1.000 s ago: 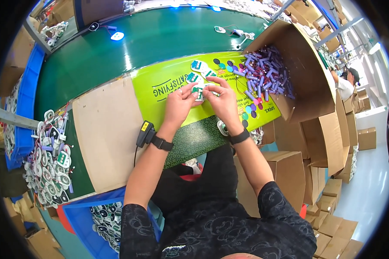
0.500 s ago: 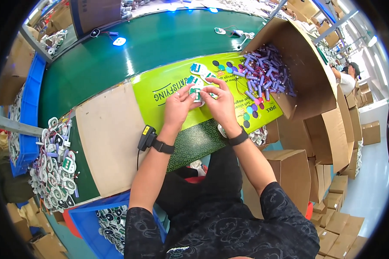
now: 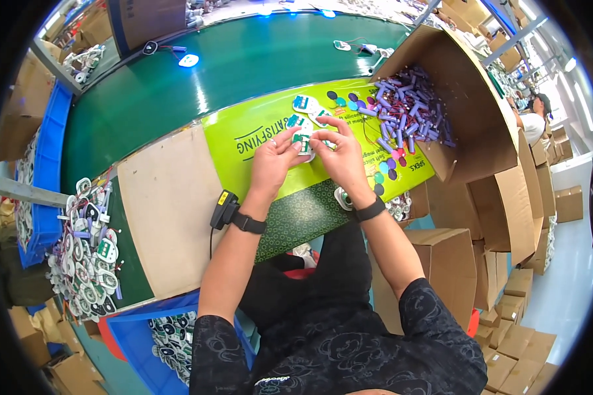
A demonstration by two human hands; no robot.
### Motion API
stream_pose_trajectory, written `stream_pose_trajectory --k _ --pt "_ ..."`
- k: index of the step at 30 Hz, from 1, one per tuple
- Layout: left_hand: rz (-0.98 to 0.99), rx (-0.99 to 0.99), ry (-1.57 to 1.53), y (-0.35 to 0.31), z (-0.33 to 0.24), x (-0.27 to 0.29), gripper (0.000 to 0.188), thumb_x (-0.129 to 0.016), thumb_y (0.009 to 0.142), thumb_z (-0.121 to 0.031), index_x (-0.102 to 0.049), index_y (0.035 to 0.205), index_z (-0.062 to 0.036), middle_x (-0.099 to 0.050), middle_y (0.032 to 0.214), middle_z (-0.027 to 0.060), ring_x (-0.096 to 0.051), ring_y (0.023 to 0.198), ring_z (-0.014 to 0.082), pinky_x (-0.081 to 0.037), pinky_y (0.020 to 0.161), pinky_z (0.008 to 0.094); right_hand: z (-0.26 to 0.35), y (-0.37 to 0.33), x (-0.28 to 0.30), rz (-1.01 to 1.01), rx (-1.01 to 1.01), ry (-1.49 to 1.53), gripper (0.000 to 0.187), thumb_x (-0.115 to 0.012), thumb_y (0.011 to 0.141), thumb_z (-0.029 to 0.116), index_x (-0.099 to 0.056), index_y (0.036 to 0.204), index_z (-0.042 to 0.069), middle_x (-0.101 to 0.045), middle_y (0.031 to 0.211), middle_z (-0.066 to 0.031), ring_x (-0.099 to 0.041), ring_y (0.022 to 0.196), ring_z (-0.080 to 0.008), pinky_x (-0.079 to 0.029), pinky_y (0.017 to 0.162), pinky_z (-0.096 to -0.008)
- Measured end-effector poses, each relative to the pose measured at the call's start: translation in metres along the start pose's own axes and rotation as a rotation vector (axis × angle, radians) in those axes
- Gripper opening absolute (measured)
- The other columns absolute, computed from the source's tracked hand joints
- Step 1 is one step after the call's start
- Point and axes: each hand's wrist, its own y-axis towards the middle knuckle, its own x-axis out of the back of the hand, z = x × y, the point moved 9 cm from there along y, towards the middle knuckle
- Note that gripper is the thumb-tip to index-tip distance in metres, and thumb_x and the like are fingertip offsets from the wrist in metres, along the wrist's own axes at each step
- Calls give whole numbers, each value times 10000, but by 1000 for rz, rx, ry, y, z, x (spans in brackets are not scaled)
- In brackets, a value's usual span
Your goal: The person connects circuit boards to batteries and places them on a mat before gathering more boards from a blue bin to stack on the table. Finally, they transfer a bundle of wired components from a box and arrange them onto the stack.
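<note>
Between my hands is a white plastic piece with a green circuit board (image 3: 302, 139), held over a bright green printed sheet (image 3: 244, 122). My left hand (image 3: 273, 161) pinches its left side between thumb and fingers. At the right edge, the bent fingers and thumb of my right hand (image 3: 341, 155) close on the same piece; the exact contact is partly hidden. Just beyond my fingertips lie similar white pieces with green boards (image 3: 303, 103) on the sheet. Another white round piece (image 3: 342, 198) sits beside my right wrist, partly covered by it.
A tipped cardboard box (image 3: 468, 125) at right holds many purple cylindrical cells with wires (image 3: 408, 108). Behind the sheet runs a green belt (image 3: 138, 99) with a few wired parts. At left are a beige board (image 3: 165, 204), heaped white parts (image 3: 89, 263) and a blue bin (image 3: 128, 329).
My right hand has shifted slightly to the right, while my left hand keeps its pinch. The wired parts on the belt appear a little farther right; the whole view has also shifted slightly.
</note>
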Motion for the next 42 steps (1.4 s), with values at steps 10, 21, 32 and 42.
stream_pose_trajectory --k 10,21,32,42 --pt "-21 -65 91 -2 -2 -2 416 -586 965 24 -519 1374 62 -651 1252 165 -703 985 213 -612 874 319 -4 7 -2 18 46 -45 117 -754 811 65 -775 922 35 -657 1250 -79 -634 1138 -243 -513 937 -352" --pt "-38 -41 63 -1 -1 1 417 -567 975 24 -507 1386 54 -667 1202 151 -706 973 210 -610 871 316 3 9 -3 13 69 -55 114 -756 806 56 -771 917 36 -657 1215 -89 -642 1101 -242 -523 902 -346" --pt "6 -7 -35 1 -2 1 398 -550 984 23 -515 1380 44 -669 1207 126 -697 998 195 -607 881 309 4 7 3 -26 56 -31 113 -769 803 68 -776 914 50 -618 1180 -78 -611 1108 -248 -513 905 -350" --pt "-10 -16 8 0 0 1 385 -549 984 24 -526 1368 44 -667 1217 127 -697 1007 201 -605 892 318 9 11 3 -33 72 -73 120 -774 800 93 -776 909 43 -629 1204 -102 -617 1119 -265 -501 944 -370"
